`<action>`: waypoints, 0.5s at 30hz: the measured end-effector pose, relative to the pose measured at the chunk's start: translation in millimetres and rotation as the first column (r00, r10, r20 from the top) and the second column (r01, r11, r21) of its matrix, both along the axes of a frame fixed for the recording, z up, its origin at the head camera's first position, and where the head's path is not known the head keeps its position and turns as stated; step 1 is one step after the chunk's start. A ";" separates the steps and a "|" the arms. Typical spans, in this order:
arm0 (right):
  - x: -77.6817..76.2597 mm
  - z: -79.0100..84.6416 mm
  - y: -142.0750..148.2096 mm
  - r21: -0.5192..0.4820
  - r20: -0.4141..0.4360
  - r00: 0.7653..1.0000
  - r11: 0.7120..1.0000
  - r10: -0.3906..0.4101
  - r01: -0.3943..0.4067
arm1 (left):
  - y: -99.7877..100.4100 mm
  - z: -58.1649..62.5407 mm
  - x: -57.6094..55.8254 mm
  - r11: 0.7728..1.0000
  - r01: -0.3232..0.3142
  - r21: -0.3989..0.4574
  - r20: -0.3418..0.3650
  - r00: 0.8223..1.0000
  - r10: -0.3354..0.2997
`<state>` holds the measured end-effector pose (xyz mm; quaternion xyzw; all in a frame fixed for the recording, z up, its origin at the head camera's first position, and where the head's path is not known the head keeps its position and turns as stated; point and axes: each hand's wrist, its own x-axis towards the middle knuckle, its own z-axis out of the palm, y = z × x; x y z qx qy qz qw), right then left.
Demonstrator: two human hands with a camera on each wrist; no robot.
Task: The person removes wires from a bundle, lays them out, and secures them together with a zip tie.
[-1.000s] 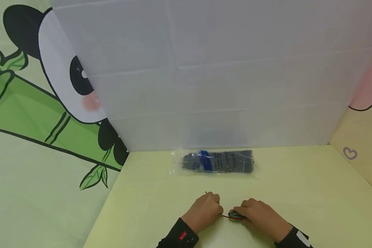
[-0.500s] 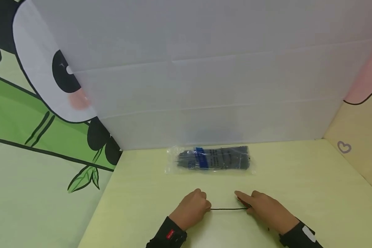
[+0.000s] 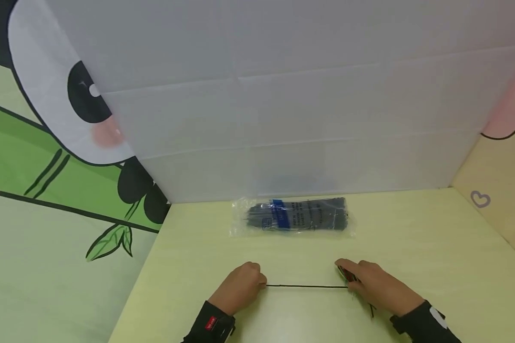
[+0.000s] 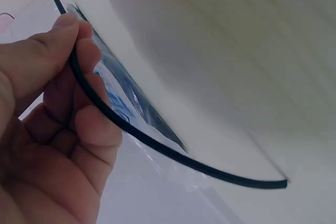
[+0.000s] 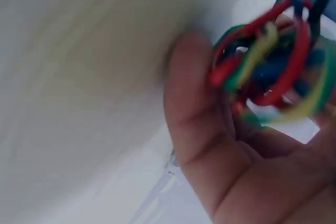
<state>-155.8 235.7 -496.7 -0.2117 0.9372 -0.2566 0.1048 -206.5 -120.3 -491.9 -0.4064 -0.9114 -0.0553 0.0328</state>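
In the head view my left hand (image 3: 239, 288) pinches a thin black wire (image 3: 306, 286), drawn straight across the table between my two hands. Close up in the left wrist view, the black wire (image 4: 157, 148) passes between thumb and fingers, and its free end curves away past the hand. My right hand (image 3: 381, 288) holds a small coil of coloured wires (image 3: 347, 275) at the other end of the straight stretch. Red, yellow, green and blue loops of the wire coil (image 5: 273, 66) show in the right wrist view, blurred. A short dark end hangs below the right hand.
Behind the hands, a clear plastic bag of thin dark strips with a blue label (image 3: 296, 214) lies on the pale yellow table (image 3: 189, 247). A white sheet wall (image 3: 304, 119) rises along the back edge. Printed panels stand at both sides.
My left hand has moved left and my right hand slightly right, apart from each other. The black stretch between them has grown longer. The bag stays in its place on the table.
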 end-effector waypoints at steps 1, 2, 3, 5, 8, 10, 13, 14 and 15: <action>1.6 -0.4 1.2 -0.010 0.008 1.000 1.000 0.007 -0.006 | -2.0 0.7 1.7 1.000 -0.001 0.004 0.013 1.000 0.001; 3.8 -0.6 2.3 -0.022 0.009 1.000 1.000 0.013 -0.013 | -3.2 0.4 3.0 1.000 -0.003 0.006 0.012 1.000 0.003; 5.4 -0.9 3.4 -0.031 0.009 1.000 0.999 0.018 -0.018 | -3.7 0.3 4.8 1.000 -0.004 0.006 0.001 1.000 0.004; 7.0 -1.8 4.6 -0.040 0.004 1.000 0.999 0.020 -0.020 | -1.1 -2.7 8.3 1.000 -0.008 -0.021 -0.047 0.999 0.007; 8.1 -1.8 2.3 -0.030 -0.015 1.000 0.999 -0.015 0.014 | 12.0 -4.8 15.0 0.994 -0.029 -0.101 -0.150 0.989 0.014; 7.5 -1.4 -1.1 -0.025 -0.024 0.999 0.999 -0.037 0.036 | 26.1 -2.1 19.7 0.988 -0.043 -0.147 -0.194 0.981 0.014; 6.2 0.8 -8.2 -0.027 -0.018 0.998 0.998 -0.055 0.054 | 55.7 6.9 25.6 0.986 0.002 -0.168 -0.221 0.974 -0.040; 5.4 1.6 -10.1 -0.030 -0.006 0.998 0.998 -0.055 0.055 | 66.7 9.3 27.3 0.985 0.032 -0.171 -0.220 0.973 -0.069; 4.9 2.7 -11.6 -0.032 0.006 0.999 0.998 -0.054 0.054 | 77.8 11.4 29.1 0.982 0.061 -0.180 -0.223 0.969 -0.102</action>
